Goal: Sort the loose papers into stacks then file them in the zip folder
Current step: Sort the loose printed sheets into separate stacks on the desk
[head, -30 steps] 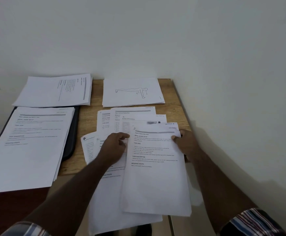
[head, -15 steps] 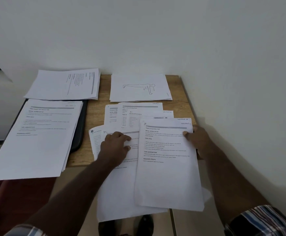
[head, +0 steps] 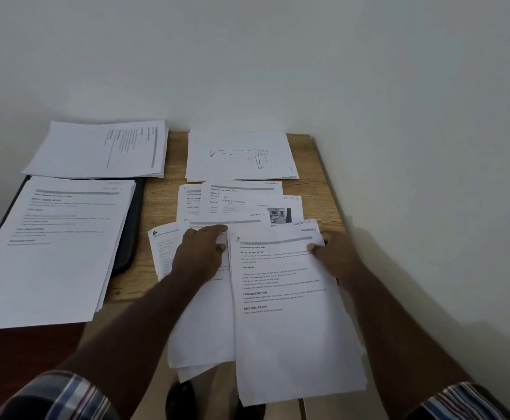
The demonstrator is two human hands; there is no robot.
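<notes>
Head view: top sheet on fanned loose papers, overhanging desk front edge. Right hand pinches its upper right corner. Left hand presses flat, fingers straight, left of sheet. Zip folder farther left under stack.

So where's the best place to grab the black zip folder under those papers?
Probably its rounded near-right corner, coming from the right: that edge sticks out on the bare wooden table. Paper stacks cover the rest, so lift them first.
</notes>
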